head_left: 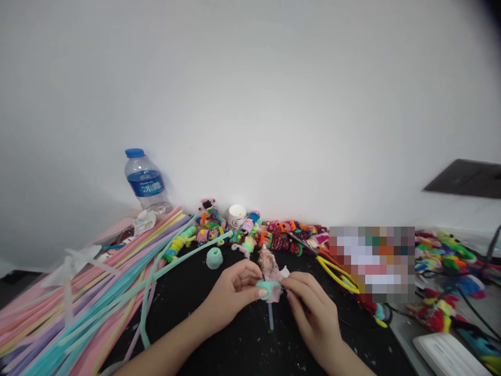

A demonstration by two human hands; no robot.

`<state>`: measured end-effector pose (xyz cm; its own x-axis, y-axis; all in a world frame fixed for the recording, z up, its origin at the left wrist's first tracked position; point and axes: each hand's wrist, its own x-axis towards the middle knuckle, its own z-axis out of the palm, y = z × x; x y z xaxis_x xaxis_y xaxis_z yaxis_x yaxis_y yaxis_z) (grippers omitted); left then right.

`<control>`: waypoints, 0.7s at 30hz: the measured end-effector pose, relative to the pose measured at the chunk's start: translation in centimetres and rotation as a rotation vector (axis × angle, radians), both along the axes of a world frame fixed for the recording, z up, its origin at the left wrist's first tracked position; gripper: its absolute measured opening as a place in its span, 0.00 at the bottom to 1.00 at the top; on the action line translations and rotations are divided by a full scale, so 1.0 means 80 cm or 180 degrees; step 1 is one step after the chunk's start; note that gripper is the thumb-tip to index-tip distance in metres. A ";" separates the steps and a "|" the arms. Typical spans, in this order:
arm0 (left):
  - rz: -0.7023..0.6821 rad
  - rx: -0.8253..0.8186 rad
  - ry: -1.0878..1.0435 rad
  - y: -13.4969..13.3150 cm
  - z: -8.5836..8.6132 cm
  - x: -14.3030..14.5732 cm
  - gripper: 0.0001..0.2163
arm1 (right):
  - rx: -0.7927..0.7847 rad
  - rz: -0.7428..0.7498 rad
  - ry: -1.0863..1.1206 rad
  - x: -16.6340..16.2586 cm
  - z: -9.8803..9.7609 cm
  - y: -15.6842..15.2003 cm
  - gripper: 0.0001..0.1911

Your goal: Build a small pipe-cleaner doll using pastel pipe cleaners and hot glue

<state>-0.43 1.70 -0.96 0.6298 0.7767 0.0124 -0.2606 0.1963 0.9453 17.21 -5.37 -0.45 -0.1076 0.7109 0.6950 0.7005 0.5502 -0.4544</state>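
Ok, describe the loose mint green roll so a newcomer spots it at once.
Start at the black surface below the white wall. Between the bundle of pastel stems and the left hand sits the mint green roll. Unlike the multicoloured figures behind, it is one plain colour, and, unlike the mint piece in that hand, nobody holds it.

Pastel fuzzy stems (105,292) spread across the left of a black worktop (238,347) flecked with pale specks, a mint-green coil (214,259) near them; multicoloured fuzzy figures (277,242) and a white cup (237,212) line the wall side.
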 end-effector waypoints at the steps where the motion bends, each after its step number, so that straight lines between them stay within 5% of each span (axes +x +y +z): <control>1: 0.0042 0.0002 0.0036 0.000 0.001 0.000 0.08 | 0.0001 0.0006 0.0005 0.000 0.001 0.000 0.14; 21: 0.0538 -0.0171 -0.0107 0.004 0.001 0.000 0.10 | -0.0294 0.0278 0.0083 -0.008 0.001 0.001 0.12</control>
<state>-0.39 2.05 -0.88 0.4900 0.8716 -0.0130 -0.3256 0.1968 0.9248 16.56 -5.30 -0.41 -0.1547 0.7608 0.6303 0.6390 0.5636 -0.5235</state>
